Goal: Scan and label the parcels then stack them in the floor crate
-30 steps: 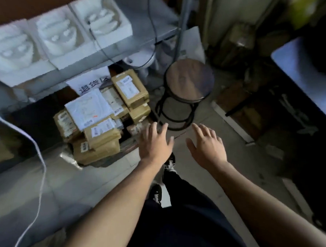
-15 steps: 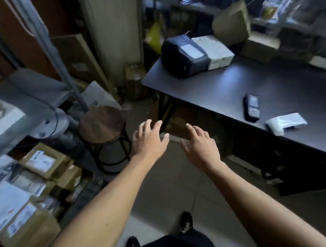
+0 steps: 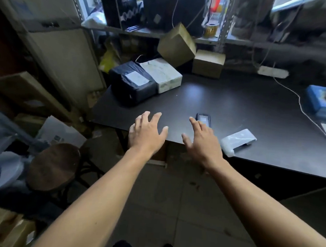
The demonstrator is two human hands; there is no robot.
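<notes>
Both my hands empty, fingers spread: left hand [image 3: 148,131] and right hand [image 3: 202,137] over near edge of bench [image 3: 235,104]. Handheld scanner [image 3: 203,119] just beyond right fingertips. Black-wrapped parcel [image 3: 132,83] at bench's far left corner: looks soft, slippery film; I'd grip opposite sides, both hands.

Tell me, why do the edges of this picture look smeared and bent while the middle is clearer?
Head view: wide lens bows the shelf posts; motion blur smears the blue box and right shelves; both hands, left and right, stay fairly sharp; soft glare on the dark table.
</notes>
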